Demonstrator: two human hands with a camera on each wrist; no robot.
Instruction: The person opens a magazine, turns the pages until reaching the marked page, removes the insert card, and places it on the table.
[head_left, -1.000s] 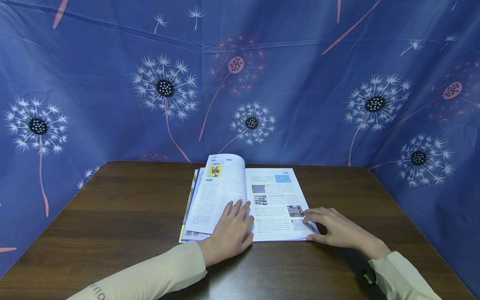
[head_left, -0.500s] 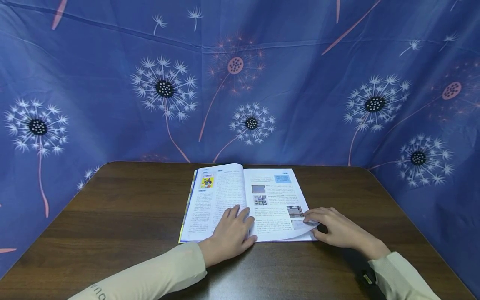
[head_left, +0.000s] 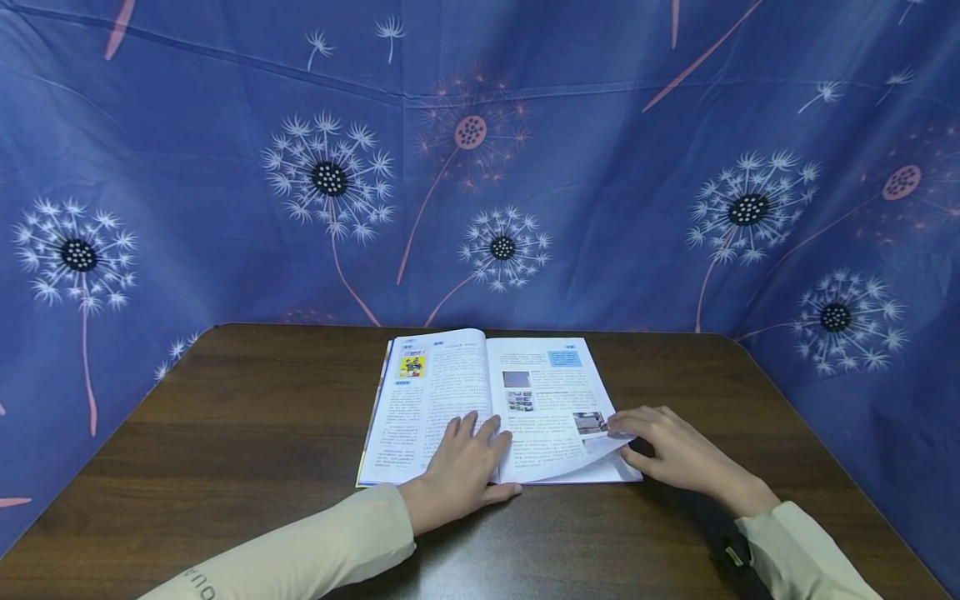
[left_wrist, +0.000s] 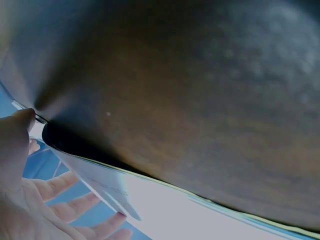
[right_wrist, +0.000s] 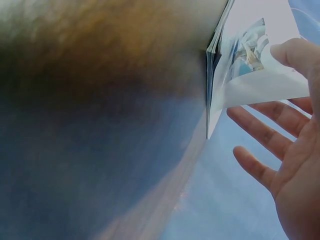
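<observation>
An open book (head_left: 453, 383) with printed text and small pictures lies on the table. My left hand (head_left: 461, 475) rests spread across its lower middle, near the spine; in the left wrist view the fingers (left_wrist: 75, 205) extend over the pages and the thumb is at the near edge. At the lower right corner my right hand (head_left: 675, 450) pinches a lifted page (head_left: 577, 454) between thumb and fingers. The right wrist view shows the thumb on the underside of that raised page (right_wrist: 270, 90), with a picture visible on it.
The dark wooden table (head_left: 262, 417) spreads around the book. Behind it hangs a blue cloth (head_left: 600, 167) printed with dandelions. A small dark object (head_left: 737, 554) shows beside the right sleeve.
The left-hand page has settled flat from a raised curl. My right hand has taken the right page's lower corner and lifted it. The left thumb has spread outward.
</observation>
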